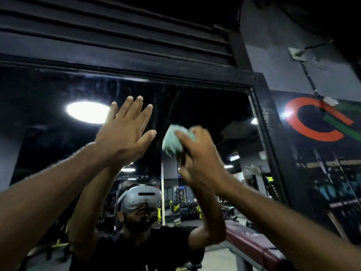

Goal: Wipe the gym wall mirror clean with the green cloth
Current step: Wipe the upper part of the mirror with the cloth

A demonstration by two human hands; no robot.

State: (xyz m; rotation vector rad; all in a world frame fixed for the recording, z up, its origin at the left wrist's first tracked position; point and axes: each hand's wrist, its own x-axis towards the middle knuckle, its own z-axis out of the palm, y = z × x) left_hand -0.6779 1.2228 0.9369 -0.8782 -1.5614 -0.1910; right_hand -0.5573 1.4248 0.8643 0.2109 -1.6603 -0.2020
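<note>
Left hand (125, 132) lies flat on the wall mirror (39, 137), fingers straight, holding nothing. Right hand (201, 153) grips the bunched green cloth (172, 140) just below the black frame (175, 79). Wiping of the upper glass seems under way; the next stroke probably needs pressure toward the frame's corner. Dusty streaks show under the frame, and a painted logo (312, 122) is to its right.

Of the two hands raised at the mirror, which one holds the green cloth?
The right hand holds it, fingers curled round the bunched green cloth. The left hand is flat with straight fingers and holds nothing.
</note>
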